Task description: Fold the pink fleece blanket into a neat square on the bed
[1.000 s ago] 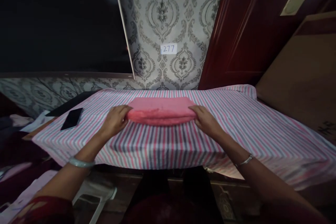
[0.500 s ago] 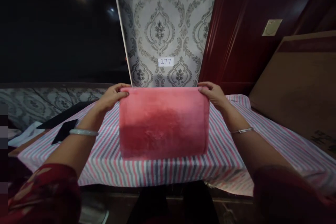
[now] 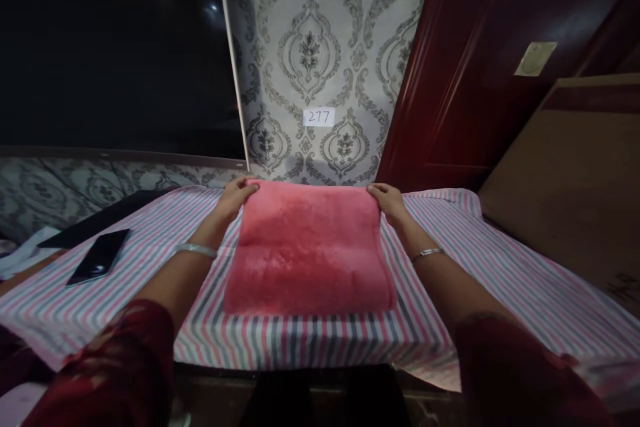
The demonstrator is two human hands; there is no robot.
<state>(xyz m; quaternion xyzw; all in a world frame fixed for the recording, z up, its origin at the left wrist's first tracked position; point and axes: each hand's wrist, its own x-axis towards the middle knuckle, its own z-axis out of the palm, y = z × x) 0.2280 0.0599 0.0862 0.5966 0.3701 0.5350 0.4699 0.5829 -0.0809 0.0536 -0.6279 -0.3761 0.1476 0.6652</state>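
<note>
A folded pink plush cloth (image 3: pixel 310 247), perhaps a towel or small blanket, rests on a table under a striped tablecloth (image 3: pixel 450 247). Its far edge is pinched at the left corner by my left hand (image 3: pixel 236 199), thumb on top. At the far right corner my right hand (image 3: pixel 389 201) grips it the same way. The cloth's near edge lies flat close to the table's front edge, and a crease runs across its middle. Fingers under the cloth are partly hidden.
A black phone (image 3: pixel 100 257) lies on the tablecloth at the left. A large dark screen (image 3: pixel 115 53) stands behind it. On the right a cardboard box (image 3: pixel 575 167) leans near a dark red door (image 3: pixel 465 80). A paper label reading 277 (image 3: pixel 319 117) is on the patterned wall.
The cloth's far edge has come down and away from me, so the cloth lies flatter. Both hands have moved closer together with it. The view has shifted slightly, showing more of the phone.
</note>
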